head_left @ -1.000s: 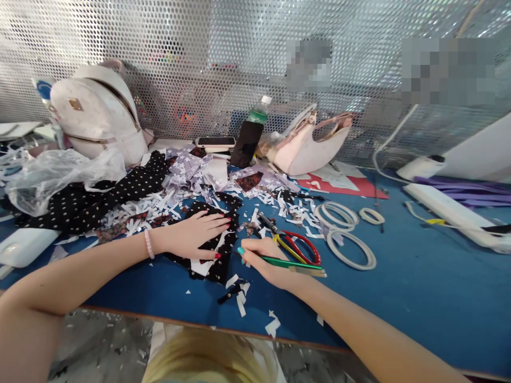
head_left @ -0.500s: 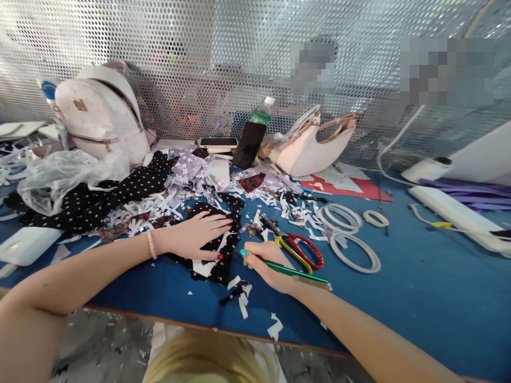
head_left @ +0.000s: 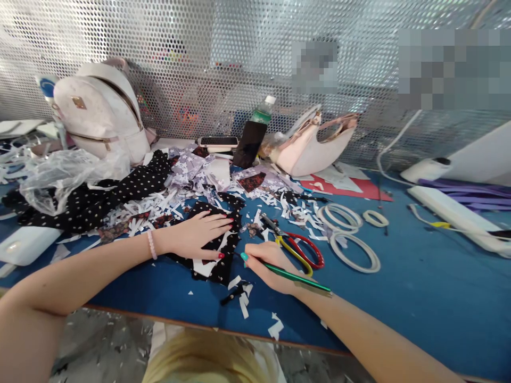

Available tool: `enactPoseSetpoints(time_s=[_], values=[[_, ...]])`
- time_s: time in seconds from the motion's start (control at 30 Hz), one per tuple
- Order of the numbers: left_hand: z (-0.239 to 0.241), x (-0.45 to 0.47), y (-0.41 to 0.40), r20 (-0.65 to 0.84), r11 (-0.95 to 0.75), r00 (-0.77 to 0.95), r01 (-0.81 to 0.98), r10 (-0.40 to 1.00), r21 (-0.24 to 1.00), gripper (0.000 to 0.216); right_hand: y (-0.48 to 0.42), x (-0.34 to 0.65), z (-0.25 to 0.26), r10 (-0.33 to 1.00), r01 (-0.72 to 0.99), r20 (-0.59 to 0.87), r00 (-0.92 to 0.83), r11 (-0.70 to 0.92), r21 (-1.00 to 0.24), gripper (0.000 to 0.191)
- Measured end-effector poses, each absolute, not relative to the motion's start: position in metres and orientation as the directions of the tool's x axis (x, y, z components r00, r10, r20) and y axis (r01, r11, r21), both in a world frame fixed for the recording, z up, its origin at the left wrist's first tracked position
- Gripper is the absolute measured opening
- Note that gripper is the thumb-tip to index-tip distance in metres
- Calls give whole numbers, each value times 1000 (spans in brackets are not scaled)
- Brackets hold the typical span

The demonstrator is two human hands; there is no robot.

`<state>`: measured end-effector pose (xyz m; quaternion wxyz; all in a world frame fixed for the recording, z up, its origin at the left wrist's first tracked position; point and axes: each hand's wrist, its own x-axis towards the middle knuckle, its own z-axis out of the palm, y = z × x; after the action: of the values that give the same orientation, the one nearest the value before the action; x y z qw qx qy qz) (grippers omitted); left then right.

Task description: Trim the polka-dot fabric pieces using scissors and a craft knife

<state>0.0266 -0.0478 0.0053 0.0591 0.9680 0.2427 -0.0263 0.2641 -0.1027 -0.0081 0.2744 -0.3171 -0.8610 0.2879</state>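
Note:
My left hand (head_left: 197,234) lies flat with fingers spread on a piece of black polka-dot fabric (head_left: 221,274). Under the palm, a white paper piece (head_left: 203,267) shows on top of the fabric. My right hand (head_left: 271,266) rests just right of the fabric's edge, its fingers pinched around a slim green pen (head_left: 297,275). The pen's rear end slants back over the wrist; its tip by the fingertips is too fine to make out. Beyond the right hand lie scissors (head_left: 307,250) with one red and one yellow handle.
Paper and fabric scraps (head_left: 275,325) litter the blue table (head_left: 419,298). White rings (head_left: 355,252) lie to the right, near a white bar (head_left: 459,213). Behind stand a backpack (head_left: 99,114), a bottle (head_left: 261,114) and a pale handbag (head_left: 311,151). Polka-dot cloth (head_left: 139,183) is bunched at left.
The green pen has tilted and rolled slightly in my right hand, its rear end now a little lower. My left hand stays nearly still on the fabric.

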Motion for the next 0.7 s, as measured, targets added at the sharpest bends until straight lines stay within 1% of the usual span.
enactPoseSetpoints(time_s=[0.17,0.23,0.3,0.47,0.6,0.7], values=[[5,27,-48,-76,-871,877,481,475,97,72,-102,262,-9,599,348,402,-693,766,-541,29],[5,27,-48,-78,-873,878,478,472,101,73,-102,261,-8,569,321,442,-693,793,-517,28],[6,28,-48,-75,-873,879,476,470,105,72,-102,261,-7,568,324,446,-692,796,-512,29],[6,28,-48,-69,-870,876,483,478,99,70,-103,263,-11,581,374,391,-714,788,-489,29],[6,27,-49,-55,-872,878,478,475,102,69,-102,265,-20,557,362,411,-722,810,-462,28],[5,29,-54,-53,-856,861,508,506,93,70,-101,265,-19,548,355,432,-717,819,-450,29]])
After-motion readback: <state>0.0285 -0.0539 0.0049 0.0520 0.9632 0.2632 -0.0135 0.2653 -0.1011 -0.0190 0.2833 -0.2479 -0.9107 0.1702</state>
